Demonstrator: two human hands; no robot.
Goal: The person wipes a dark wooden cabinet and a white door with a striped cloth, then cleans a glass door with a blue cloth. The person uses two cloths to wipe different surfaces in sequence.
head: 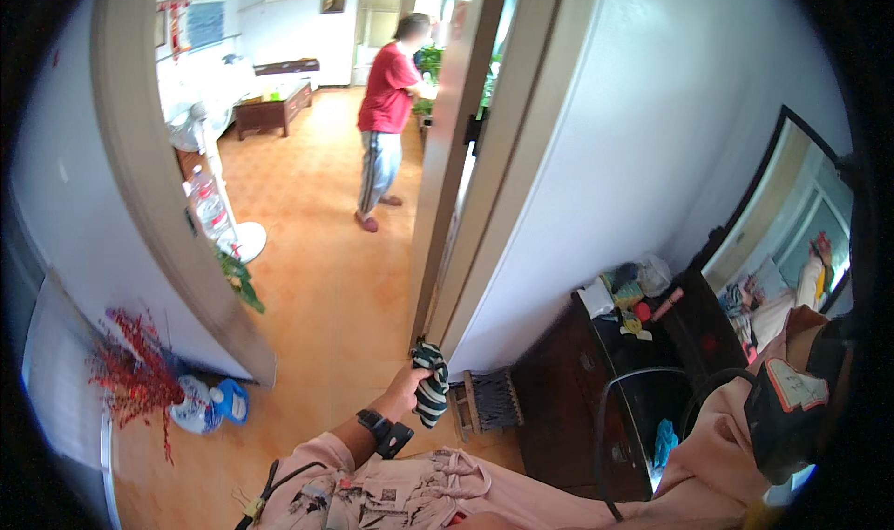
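My left hand [406, 388] is shut on a bunched cloth [430, 385] with dark green and white stripes, held low near the foot of the door frame. A black watch-like device [384, 433] is strapped on that wrist. At the right, my other arm is raised in a pink sleeve [723, 418], with a black device [793, 390] bearing a written sticker near its cuff. My right hand is out of view. Before me, a wooden door [454, 146] stands ajar in its doorway.
Beyond the doorway, a person in a red shirt [391, 86] stands on the tiled floor near plants. A white pedestal fan [250, 242], a vase [195, 404] and a blue jug [230, 401] stand left. Right are a small stool [492, 401], a dark dresser [580, 390] and a mirror [789, 202].
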